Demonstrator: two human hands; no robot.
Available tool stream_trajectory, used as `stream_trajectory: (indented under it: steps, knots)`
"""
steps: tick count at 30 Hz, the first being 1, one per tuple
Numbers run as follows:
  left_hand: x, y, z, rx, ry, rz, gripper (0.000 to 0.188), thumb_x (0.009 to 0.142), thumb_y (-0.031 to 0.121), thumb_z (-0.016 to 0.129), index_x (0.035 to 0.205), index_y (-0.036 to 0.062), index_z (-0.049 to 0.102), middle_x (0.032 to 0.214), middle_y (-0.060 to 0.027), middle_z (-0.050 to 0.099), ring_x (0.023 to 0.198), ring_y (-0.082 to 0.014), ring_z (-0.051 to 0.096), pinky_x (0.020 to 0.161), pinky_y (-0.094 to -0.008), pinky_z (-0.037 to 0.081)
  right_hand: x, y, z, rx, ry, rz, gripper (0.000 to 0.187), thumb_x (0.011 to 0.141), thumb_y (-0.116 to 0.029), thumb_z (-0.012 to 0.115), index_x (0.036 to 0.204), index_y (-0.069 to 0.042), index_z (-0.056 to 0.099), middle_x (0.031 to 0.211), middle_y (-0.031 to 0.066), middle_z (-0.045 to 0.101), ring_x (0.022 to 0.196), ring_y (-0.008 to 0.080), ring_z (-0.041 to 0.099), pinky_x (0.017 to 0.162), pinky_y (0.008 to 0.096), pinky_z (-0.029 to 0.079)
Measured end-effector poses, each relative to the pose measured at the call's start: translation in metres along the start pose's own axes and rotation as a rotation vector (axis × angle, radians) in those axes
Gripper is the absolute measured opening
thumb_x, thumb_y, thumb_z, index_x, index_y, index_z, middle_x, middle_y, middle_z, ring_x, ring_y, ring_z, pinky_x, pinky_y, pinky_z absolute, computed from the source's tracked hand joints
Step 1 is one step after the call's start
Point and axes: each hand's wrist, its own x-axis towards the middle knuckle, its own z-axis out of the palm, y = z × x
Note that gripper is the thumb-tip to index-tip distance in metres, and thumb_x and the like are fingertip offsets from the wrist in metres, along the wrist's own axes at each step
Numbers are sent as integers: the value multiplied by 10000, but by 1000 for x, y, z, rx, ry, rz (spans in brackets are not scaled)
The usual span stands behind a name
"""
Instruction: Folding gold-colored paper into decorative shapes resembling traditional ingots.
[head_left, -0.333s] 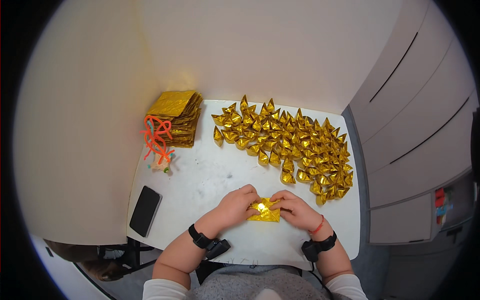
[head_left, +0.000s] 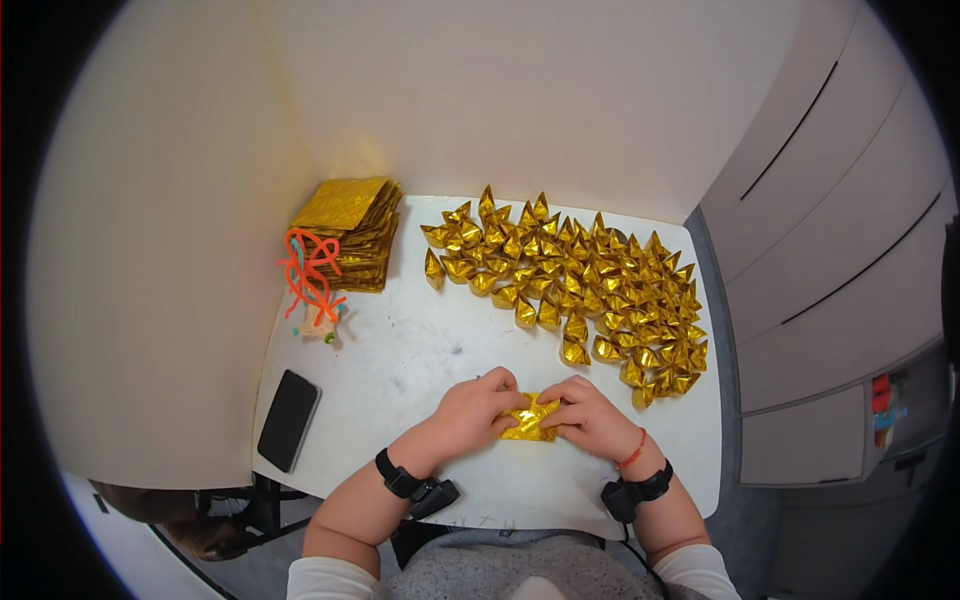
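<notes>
A small folded piece of gold foil paper (head_left: pixel 528 422) lies on the white table in front of me. My left hand (head_left: pixel 482 408) grips its left side, thumb and fingers bent onto it. On the opposite side my right hand (head_left: pixel 582 415) pinches the right edge and upper corner. Both hands partly cover the paper's ends. Beyond them, toward the back right, stand several rows of finished folded gold foil ingots (head_left: pixel 570 270) with pointed tips. A thick stack of flat gold foil sheets (head_left: pixel 345 205) sits at the back left.
The white table (head_left: pixel 400 350) meets walls at its left and back. An orange pipe-cleaner figure (head_left: pixel 312 270) rests against the stack. A black phone (head_left: pixel 289 420) lies near the left edge. Grey cabinets (head_left: pixel 800 410) stand to the right. Black bands with small devices circle both wrists.
My right fingers have shifted slightly left over the gold paper, covering more of its right end. My left hand has barely moved.
</notes>
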Motion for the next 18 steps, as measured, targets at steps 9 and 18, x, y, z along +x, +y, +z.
stream_trajectory:
  steps: [9, 18]
  knots:
    - [1, -6, 9, 216, -100, 203, 297, 818, 126, 680, 1098, 185, 758, 895, -15, 651, 846, -253, 649, 752, -407, 516, 1, -6, -5, -95, -51, -21, 155, 764, -100, 810, 908, -156, 797, 1030, -44, 708, 1054, 223, 593, 992, 406, 414]
    - [0, 22, 0, 552, 193, 261, 474, 860, 154, 647, 1334, 151, 646, 1519, -17, 504, 1361, -264, 463, 1142, -514, 300, 5, 10, -5, 20, -54, -64, 101, 811, -144, 808, 912, -138, 793, 991, -27, 719, 1007, 221, 610, 929, 382, 464]
